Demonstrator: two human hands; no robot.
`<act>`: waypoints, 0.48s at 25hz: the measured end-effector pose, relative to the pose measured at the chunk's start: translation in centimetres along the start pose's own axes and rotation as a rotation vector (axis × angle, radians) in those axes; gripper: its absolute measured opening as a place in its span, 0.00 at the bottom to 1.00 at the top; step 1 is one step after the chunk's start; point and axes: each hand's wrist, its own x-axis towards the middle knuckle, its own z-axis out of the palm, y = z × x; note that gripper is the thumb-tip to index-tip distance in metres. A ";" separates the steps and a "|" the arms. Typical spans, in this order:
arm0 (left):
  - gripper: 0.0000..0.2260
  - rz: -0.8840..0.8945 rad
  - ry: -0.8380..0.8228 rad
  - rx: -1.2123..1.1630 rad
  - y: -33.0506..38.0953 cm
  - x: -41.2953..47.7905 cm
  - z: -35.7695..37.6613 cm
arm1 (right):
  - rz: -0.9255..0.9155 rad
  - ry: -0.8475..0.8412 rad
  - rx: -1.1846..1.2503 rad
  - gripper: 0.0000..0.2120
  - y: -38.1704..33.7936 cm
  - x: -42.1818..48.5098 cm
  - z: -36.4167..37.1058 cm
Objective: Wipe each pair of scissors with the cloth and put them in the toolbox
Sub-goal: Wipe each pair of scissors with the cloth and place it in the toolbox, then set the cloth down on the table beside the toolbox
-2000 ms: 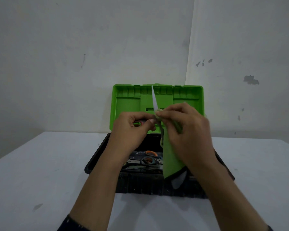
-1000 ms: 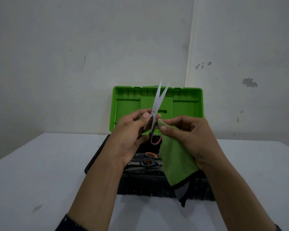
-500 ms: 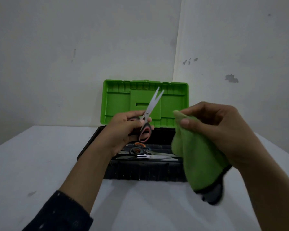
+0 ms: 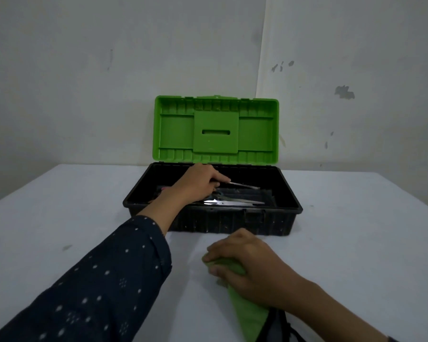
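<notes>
Scissors with silver metal blades (image 4: 244, 185) are low inside the black plastic toolbox with open green lid (image 4: 269, 225), the fingers of my left hand (image 4: 198, 185) clamped on them. Other pairs (image 4: 232, 203) lie there already. My right hand (image 4: 247, 265) has its fingers curled on the green cloth (image 4: 247, 312) on the near white tabletop (image 4: 59, 218). I see no pair waiting outside, so I think only the release remains.

No text, label, brand, number or sign can be read. This applies to the toolbox (image 4: 208, 222), the scissors (image 4: 242, 185) and the cloth (image 4: 247, 314).
</notes>
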 end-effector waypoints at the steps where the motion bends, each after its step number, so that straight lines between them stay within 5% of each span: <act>1: 0.17 -0.006 -0.057 0.062 -0.5 0.1 0.2 | -0.007 -0.025 -0.016 0.18 0.1 -0.1 0.0; 8: 0.17 -0.022 -0.320 0.171 -1.6 0.3 0.0 | 0.041 -0.193 -0.052 0.28 1.1 -1.6 -0.7; 12: 0.13 -0.019 -0.239 0.064 -1.4 -0.5 -0.2 | 0.096 -0.128 -0.030 0.26 2.5 -2.2 -2.1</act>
